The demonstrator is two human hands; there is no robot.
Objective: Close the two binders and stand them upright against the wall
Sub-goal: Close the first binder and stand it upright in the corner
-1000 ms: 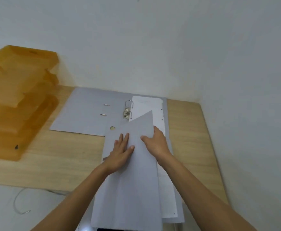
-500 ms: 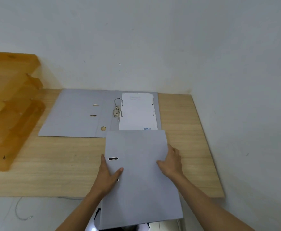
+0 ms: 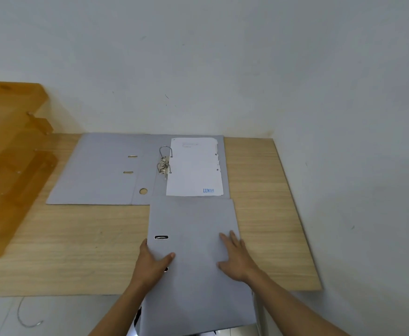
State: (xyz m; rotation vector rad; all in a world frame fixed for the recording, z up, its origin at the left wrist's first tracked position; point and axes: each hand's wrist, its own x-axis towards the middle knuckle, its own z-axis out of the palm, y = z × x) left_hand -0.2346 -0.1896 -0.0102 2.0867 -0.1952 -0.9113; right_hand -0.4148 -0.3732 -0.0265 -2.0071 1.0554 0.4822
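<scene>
Both hands, left hand point(image 3: 151, 264) and right hand point(image 3: 236, 259), lie flat on closed binder point(image 3: 193, 238).

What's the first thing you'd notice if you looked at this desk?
Two hands, the left hand and right hand, lie flat on a closed grey binder at the desk's near edge. Behind it an open binder lies flat by the wall, a white sheet inside. Orange trays stand left.

Closed grey binder point(image 3: 193, 258) lying flat overhanging the front edge, open grey binder point(image 3: 116, 170) flat behind it
</scene>
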